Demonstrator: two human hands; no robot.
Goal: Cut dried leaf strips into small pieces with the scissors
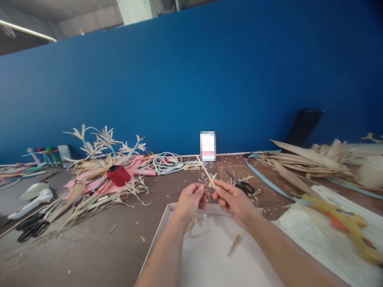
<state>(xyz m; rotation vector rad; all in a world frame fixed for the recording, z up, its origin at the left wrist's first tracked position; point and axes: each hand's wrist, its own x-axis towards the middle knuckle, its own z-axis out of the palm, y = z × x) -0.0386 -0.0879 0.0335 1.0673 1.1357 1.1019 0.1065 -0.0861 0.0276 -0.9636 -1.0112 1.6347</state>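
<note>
My right hand (235, 199) pinches a thin pale strip of dried leaf (205, 169), which slants up and left from the fingertips. A short pointed bit shows beside the strip, near my right fingertips. Close by on the left, my left hand (191, 199) has its thumb and fingers closed together; what lies between them, if anything, is too small to make out. Both hands hover over the far rim of a shallow white box lid (162, 227). Inside the lid lies a small dried scrap (235, 244). Just beyond my right hand are black-handled scissors (243, 185).
Left on the brown table (119, 247) are straw-like flowers (95, 149), a red thread spool (119, 175), a white glue gun (37, 199) and black scissors (32, 227). Dried leaves (317, 163), blue ribbon (269, 181) and a yellow glue gun (350, 223) lie right. A blue partition (191, 79) stands behind.
</note>
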